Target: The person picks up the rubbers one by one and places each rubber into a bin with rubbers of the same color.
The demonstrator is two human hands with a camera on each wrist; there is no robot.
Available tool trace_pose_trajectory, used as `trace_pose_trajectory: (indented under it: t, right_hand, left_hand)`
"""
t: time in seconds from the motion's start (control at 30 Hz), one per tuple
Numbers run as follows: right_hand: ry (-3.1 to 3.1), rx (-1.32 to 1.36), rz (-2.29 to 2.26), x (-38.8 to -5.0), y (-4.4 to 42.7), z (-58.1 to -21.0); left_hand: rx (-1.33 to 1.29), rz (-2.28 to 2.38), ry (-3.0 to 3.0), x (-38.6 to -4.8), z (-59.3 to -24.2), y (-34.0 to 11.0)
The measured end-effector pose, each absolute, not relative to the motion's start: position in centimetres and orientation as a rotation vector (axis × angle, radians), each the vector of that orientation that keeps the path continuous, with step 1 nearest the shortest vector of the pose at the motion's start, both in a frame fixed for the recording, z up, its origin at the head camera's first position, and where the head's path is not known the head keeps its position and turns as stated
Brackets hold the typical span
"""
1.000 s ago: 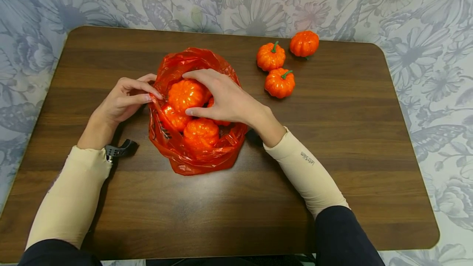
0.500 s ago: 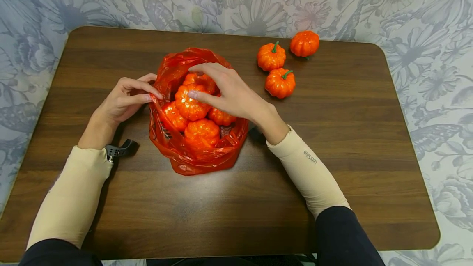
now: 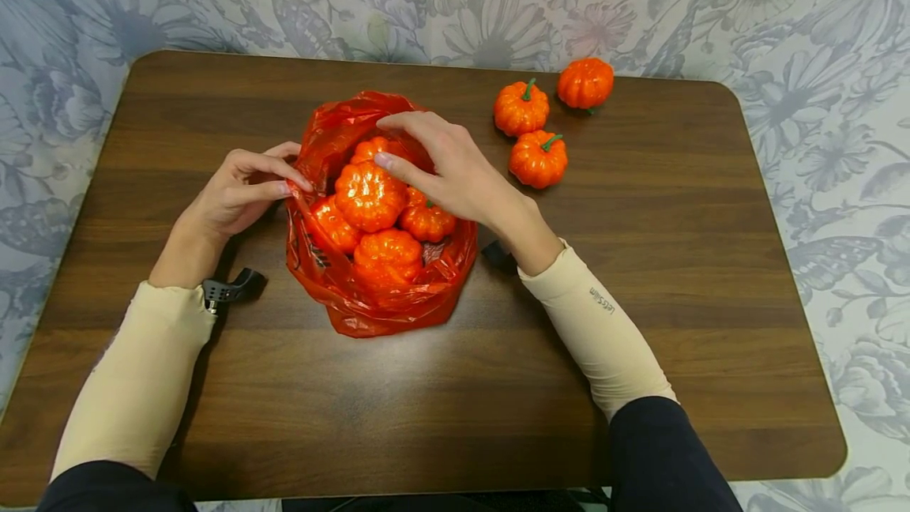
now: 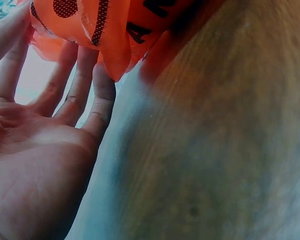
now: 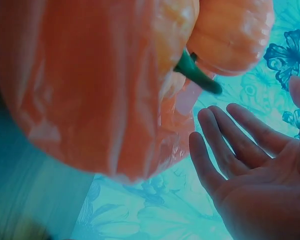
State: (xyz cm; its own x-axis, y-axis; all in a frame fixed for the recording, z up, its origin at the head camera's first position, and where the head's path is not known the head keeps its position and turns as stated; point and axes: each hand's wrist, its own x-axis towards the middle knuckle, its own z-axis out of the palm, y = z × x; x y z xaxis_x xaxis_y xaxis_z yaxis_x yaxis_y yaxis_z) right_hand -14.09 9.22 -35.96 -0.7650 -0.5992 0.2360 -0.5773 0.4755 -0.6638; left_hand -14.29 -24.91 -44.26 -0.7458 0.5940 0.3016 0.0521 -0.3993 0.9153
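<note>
pumpkins (image 3: 370, 196) inside red bag (image 3: 398, 321)

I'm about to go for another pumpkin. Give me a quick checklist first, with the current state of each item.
1. Left hand pinching the red bag at its rim: ok.
2. Bag mouth open: ok.
3. Right hand holding nothing: ok.
4. Right hand away from the bag mouth: not ok, it is over the opening.
5. Three loose pumpkins on the table: ok.
6. Bag's underside untorn: cannot tell, hidden.
</note>
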Motion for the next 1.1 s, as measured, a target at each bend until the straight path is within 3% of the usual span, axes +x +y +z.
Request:
trace_pose_trajectory:
  t: [0.57,1.1]
  right_hand:
    - [2.772,-0.967,-1.206,-14.6,12.3,-35.9]
    - [2.952,-0.787,-1.199,-14.4,19.4,-36.6]
  left_hand:
    - [0.885,2.245,1.388,-14.4,-44.4,-25.1]
    - [0.883,2.339,1.246,-14.2,-44.0,-24.7]
